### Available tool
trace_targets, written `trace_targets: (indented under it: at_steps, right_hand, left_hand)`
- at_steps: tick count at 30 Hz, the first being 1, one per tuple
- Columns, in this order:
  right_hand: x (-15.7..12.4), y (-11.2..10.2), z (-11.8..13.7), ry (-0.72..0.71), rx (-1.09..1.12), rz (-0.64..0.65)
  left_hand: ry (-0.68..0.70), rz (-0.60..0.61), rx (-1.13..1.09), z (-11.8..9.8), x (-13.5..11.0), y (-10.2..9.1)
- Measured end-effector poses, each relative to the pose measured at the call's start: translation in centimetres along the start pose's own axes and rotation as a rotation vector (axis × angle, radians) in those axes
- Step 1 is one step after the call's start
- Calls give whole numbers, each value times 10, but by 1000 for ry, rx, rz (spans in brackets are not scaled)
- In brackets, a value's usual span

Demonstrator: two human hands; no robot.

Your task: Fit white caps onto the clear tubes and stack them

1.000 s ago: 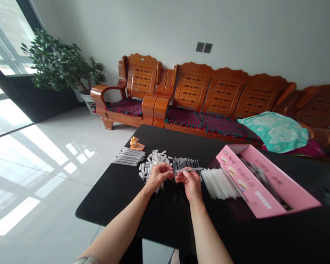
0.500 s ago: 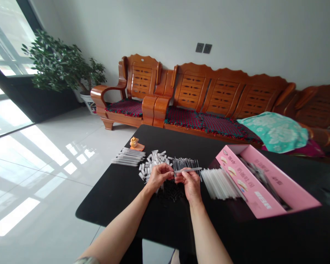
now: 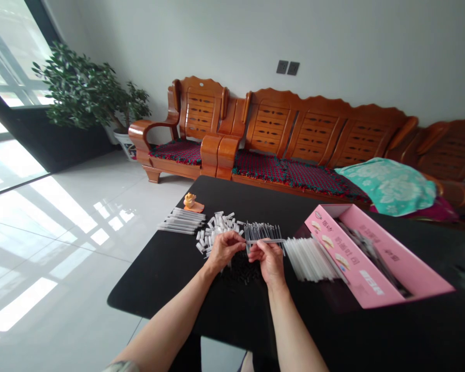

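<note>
Between my hands a slim whitish pen (image 3: pixel 273 241) lies nearly level. My left hand (image 3: pixel 222 252) pinches at its left end; whatever small part sits in those fingertips is hidden. Thumb and fingers of my right hand (image 3: pixel 271 262) are closed round the pen's middle, and its right end sticks out past them. Behind the hands lie thin pen refills (image 3: pixel 261 230) in a row. White pen caps (image 3: pixel 219 225) are heaped beside my left hand. Small black plugs (image 3: pixel 242 273) are scattered below the hands. Clear pen barrels (image 3: pixel 308 259) lie stacked right of my right hand.
A pink box (image 3: pixel 366 271) with dark contents stands on the right of the black table (image 3: pixel 158 279). Several pens (image 3: pixel 182 221) lie at the left edge near a small yellow figurine (image 3: pixel 189 200). Behind the table runs a wooden sofa (image 3: pixel 271 121).
The pen has tilted slightly, its right end dropping to nearly level. Both hands stay in about the same place, still closed on it.
</note>
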State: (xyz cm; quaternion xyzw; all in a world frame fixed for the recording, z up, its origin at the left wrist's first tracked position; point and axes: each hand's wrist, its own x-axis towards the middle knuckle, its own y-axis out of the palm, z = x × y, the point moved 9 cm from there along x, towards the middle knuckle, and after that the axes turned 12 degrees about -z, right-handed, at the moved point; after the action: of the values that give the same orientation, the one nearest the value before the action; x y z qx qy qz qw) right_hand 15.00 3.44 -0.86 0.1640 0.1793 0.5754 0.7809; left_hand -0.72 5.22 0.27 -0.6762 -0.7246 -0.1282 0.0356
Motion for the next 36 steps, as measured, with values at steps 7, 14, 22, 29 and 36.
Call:
trace_targets:
  at_steps: [7,14,22,29,36]
  right_hand:
    - [0,0,1,1,26,-4]
    - [-1,1,4,-20,6,-4]
    - [0,1,0,-19,-16,8]
    - [0,2,2,-30,-1,10]
    - [-1,2,2,-28,-24,9]
  left_hand:
    - [-21,37,-24,-9,-2,5]
    - [126,11,372,-24,-3,-2]
    - [84,32,296,-13,-2,0]
    - [60,36,195,-12,-1,1]
    - [159,47,412,-18,-3,1]
